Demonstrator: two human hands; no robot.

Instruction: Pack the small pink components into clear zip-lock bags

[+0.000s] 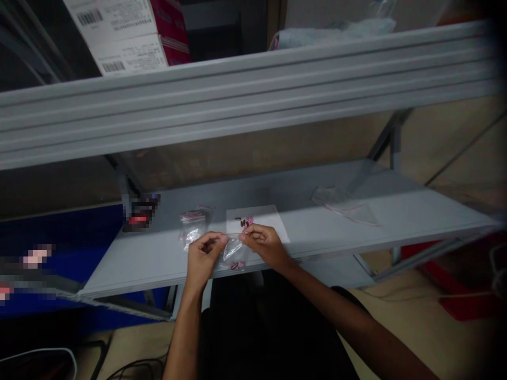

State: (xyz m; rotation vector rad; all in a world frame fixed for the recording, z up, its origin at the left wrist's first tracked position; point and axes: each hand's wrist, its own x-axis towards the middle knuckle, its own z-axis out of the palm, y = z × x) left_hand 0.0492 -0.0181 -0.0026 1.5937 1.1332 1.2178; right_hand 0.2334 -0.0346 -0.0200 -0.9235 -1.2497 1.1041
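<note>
Between my hands is a small clear zip bag (233,249), pinched at its top edge near the front of the shelf. Several small pink and dark pieces (236,265) lie at the bottom of the bag. My left hand (206,252) grips the bag's left top corner with closed fingers. At the right top corner, my right hand (264,244) pinches the same edge. Just beyond them, a white sheet of paper (273,224) carries several dark brown capsule-like pieces (243,223) and a pink patterned piece (249,220). A stack of clear zip bags (193,227) lies left of the paper.
The grey shelf (138,258) spans the view, with a larger clear plastic bag (344,203) on its right. A grey beam (237,95) crosses above it, with white and red boxes (130,37) behind. A blurred dark object (140,214) sits at the left end.
</note>
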